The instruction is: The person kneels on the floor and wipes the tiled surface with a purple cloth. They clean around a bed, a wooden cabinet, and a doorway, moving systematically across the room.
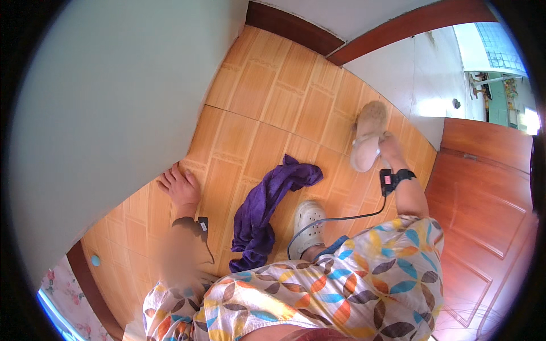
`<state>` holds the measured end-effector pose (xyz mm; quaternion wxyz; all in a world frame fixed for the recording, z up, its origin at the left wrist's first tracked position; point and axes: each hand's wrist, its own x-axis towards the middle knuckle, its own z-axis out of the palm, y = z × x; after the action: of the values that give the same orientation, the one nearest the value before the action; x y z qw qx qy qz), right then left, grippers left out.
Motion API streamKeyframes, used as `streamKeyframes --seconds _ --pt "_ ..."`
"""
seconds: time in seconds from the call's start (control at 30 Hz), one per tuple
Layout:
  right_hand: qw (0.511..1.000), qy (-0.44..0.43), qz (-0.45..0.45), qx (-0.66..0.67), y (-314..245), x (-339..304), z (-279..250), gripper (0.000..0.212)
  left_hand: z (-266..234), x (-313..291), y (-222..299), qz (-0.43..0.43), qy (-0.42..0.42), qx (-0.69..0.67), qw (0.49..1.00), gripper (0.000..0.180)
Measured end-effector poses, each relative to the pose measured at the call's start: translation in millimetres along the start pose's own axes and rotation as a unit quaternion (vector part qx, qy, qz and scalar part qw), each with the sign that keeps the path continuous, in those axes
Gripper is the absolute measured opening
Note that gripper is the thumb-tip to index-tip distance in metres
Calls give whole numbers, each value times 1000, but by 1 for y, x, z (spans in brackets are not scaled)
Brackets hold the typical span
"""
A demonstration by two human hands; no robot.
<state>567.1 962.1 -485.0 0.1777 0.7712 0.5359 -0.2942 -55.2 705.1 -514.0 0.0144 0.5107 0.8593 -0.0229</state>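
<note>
My left hand (181, 186) rests low beside the bottom edge of a large pale panel, fingers spread and holding nothing. My right hand (390, 145) is closed on the side of a beige slipper (372, 118), which is somewhat blurred at the floor near the white wall. Part of its grip is hidden by the hand itself. Between my hands lies a crumpled purple cloth (255, 207) on the floor. A white clog with holes (310, 219) is on my foot, just right of the cloth.
The large pale panel (125, 91) stands at the left. A reddish-brown wooden door (483, 210) is at the right. Dark skirting (296, 27) runs along the far wall. A small light-green round thing (95, 260) sits at the lower left. A cable (341, 218) hangs from my right wrist band.
</note>
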Motion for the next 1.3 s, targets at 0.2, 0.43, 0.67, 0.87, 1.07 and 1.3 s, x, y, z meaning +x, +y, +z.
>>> streamKeyframes --seconds 0.2,0.43,0.67,0.87,1.07,1.3 --pt "990 89 -105 31 -43 -19 -52 41 2 0 -5 -3 -9 11 1000 53" --pt "960 31 -105 256 -210 -33 18 44 7 2 -5 -3 3 3 1000 53" --pt "893 -45 -107 434 -359 -17 78 45 -10 7 5 -1 1 1 1000 56" --pt "909 165 -295 244 -396 35 74 52 -20 10 17 -8 3 -51 999 52" --pt "878 60 -447 158 -278 -63 120 60 5 5 16 -21 -46 -73 996 54" --pt "630 -152 -752 -125 -215 -178 168 59 22 6 -10 -4 -88 -161 983 49"
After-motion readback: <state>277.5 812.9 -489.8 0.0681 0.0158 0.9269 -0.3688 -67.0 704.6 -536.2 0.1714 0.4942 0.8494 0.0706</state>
